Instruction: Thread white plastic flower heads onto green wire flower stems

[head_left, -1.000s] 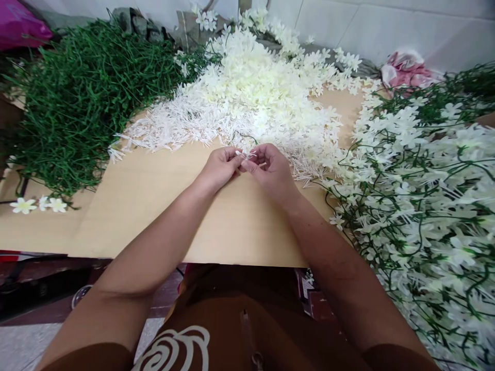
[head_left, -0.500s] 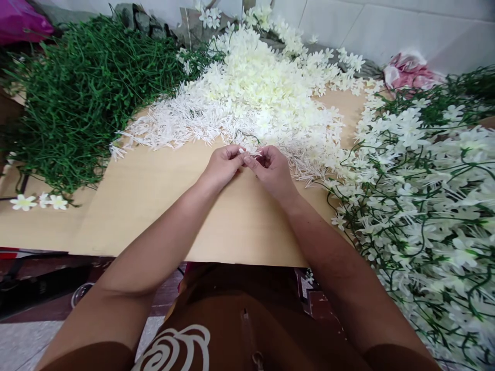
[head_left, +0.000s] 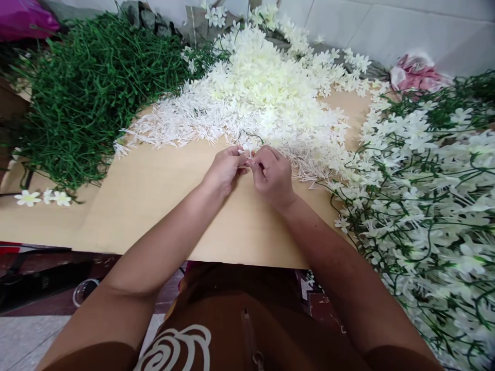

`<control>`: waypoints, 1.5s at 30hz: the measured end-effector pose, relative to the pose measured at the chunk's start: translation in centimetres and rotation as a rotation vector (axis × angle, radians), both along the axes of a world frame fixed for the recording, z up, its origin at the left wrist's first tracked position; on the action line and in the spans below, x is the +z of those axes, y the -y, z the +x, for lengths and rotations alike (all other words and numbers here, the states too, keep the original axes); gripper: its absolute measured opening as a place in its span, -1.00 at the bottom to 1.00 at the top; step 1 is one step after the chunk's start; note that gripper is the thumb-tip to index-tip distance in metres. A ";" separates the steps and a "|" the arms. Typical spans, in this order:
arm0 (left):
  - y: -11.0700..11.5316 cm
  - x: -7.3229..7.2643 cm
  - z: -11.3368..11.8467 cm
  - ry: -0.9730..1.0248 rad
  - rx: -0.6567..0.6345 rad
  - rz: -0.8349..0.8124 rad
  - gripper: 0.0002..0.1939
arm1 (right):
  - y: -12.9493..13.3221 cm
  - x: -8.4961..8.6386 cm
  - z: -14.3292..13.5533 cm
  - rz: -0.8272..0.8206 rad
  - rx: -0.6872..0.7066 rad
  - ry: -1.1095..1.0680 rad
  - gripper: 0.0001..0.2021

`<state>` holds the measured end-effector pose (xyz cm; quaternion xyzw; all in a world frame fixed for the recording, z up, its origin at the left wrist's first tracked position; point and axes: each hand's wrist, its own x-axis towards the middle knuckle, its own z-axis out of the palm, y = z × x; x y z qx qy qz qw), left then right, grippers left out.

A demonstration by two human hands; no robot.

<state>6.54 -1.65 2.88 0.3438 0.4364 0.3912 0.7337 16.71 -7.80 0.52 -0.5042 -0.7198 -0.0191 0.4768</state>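
Over the front of the cardboard-coloured tabletop, my two hands meet fingertip to fingertip. My left hand pinches a small white artificial flower, whose petals show between the fingers. Closed beside it, my right hand grips the same flower from the right; its fingers partly hide the piece. A thin green stem curves just beyond the fingertips. Directly behind the hands lie loose white stamens and a heap of cream-white petals.
Green plastic stems form a large pile at the left. Finished-looking white flowers on green stems crowd the right side. A few white flowers lie at the left front. A pink-and-white bag sits by the tiled wall.
My right hand has turned and curled its fingers in more tightly near the flower. My left hand stays almost in place, still pinching. The view has shifted slightly.
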 end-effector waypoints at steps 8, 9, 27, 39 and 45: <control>-1.2 0.3 -1.7 -0.105 -0.101 0.139 -0.81 | -0.1 0.2 0.9 -0.206 0.085 0.014 -0.91; -1.0 0.2 -1.7 -0.146 -0.133 0.184 -0.81 | -0.5 0.1 2.1 -0.228 0.005 -0.066 -0.91; -0.4 0.9 -1.4 -0.213 -0.434 0.142 -0.88 | -0.6 -0.3 2.4 -0.309 -0.106 -0.311 -0.89; -0.7 0.1 -1.4 -0.201 -0.409 0.121 -0.89 | -0.9 -1.0 2.5 -0.183 -0.132 -0.303 -0.89; -0.6 0.1 -1.5 -0.188 -0.329 0.155 -0.83 | -0.9 -0.8 2.5 -0.185 -0.121 -0.334 -0.90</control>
